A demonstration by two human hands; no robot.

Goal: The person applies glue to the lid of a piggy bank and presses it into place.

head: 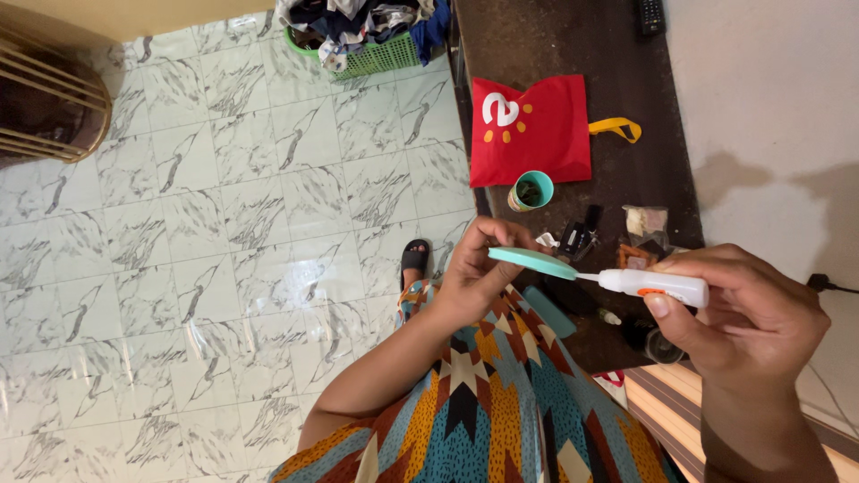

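Our left hand (470, 277) pinches a teal lid (532, 262) edge-on above our lap. Our right hand (743, 313) has its fingers closed on a white glue tube (658, 285), nozzle touching the lid, beside the dark table (582, 54).

Teal lid (532, 262), white tube (658, 285), red bag (532, 134), grey-veined white marble floor (224, 224).

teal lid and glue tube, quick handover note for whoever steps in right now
Left hand: holds the round teal lid edge-on by its rim.
Right hand: grips the small white tube, nozzle tip at the lid's edge.
On the dark table: teal cup, red bag.
Done: tube brought to lid.
Left: whether anything has come out of the nozzle can't be seen.
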